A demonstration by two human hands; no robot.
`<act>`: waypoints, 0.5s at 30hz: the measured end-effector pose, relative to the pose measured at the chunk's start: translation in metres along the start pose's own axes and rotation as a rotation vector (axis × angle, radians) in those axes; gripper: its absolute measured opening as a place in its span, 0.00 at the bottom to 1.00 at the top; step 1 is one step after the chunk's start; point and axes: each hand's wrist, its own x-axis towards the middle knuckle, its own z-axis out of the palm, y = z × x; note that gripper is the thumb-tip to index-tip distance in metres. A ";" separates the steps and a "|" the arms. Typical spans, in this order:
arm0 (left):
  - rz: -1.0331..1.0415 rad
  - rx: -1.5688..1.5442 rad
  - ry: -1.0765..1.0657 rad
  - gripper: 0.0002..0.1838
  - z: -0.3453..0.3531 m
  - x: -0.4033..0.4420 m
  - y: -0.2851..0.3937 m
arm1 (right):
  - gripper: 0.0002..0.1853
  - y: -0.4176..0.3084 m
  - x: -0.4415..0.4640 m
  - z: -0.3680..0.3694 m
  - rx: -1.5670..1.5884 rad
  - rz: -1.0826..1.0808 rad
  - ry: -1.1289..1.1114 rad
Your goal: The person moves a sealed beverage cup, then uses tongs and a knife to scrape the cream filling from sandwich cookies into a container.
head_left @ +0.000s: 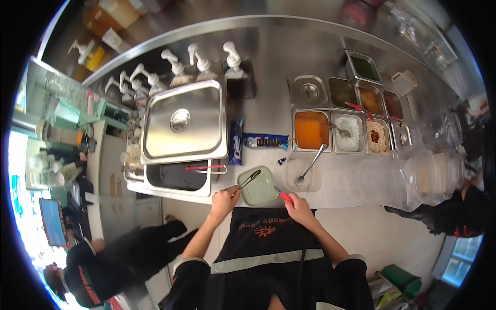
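A pale green square plate lies at the counter's front edge, directly before me. My left hand is closed around slim metal tongs, their tips over the plate's upper part. At the plate's right side, my right hand grips a red-handled utensil; its metal end touches or overlaps the rim, and its kind is unclear. Behind the plate lie a blue cookie packet and an opened tray of dark cookies. A clear tub with a metal spoon stands to the right.
At left, a steel lid partly covers a dark pan with a red-handled tool on it. Pump bottles stand behind. Steel pans of orange liquid, white pieces and nuts are at right, beside clear containers. Other people stand at both sides.
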 end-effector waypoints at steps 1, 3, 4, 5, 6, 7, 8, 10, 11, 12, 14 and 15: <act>0.129 0.114 -0.043 0.11 0.002 -0.006 -0.012 | 0.10 -0.001 -0.006 -0.006 -0.006 -0.017 0.044; 0.322 0.283 -0.133 0.11 0.002 -0.010 -0.026 | 0.10 0.011 -0.009 -0.007 -0.136 -0.172 0.124; 0.375 0.325 -0.149 0.12 0.009 -0.011 -0.036 | 0.10 0.018 -0.009 -0.005 -0.195 -0.256 0.163; 0.436 0.388 -0.154 0.11 0.007 -0.008 -0.036 | 0.09 0.024 -0.005 -0.003 -0.276 -0.366 0.212; 0.500 0.455 -0.161 0.10 0.001 -0.003 -0.034 | 0.09 0.024 -0.001 -0.003 -0.345 -0.415 0.217; 0.565 0.477 -0.147 0.10 -0.004 0.002 -0.031 | 0.09 0.023 0.004 -0.002 -0.411 -0.464 0.227; 0.634 0.501 -0.131 0.10 -0.008 0.008 -0.026 | 0.08 0.021 0.009 -0.001 -0.475 -0.513 0.242; 0.734 0.511 -0.151 0.07 -0.013 0.016 -0.027 | 0.08 0.013 0.015 0.002 -0.549 -0.564 0.226; 0.754 0.528 -0.180 0.06 -0.014 0.019 -0.029 | 0.08 0.010 0.017 0.002 -0.586 -0.588 0.223; 0.778 0.546 -0.212 0.08 -0.015 0.021 -0.030 | 0.08 0.008 0.019 0.001 -0.587 -0.594 0.206; 0.791 0.586 -0.213 0.07 -0.014 0.023 -0.031 | 0.08 0.004 0.022 0.000 -0.587 -0.602 0.173; 0.783 0.590 -0.216 0.08 -0.013 0.023 -0.031 | 0.08 0.003 0.022 -0.001 -0.578 -0.613 0.162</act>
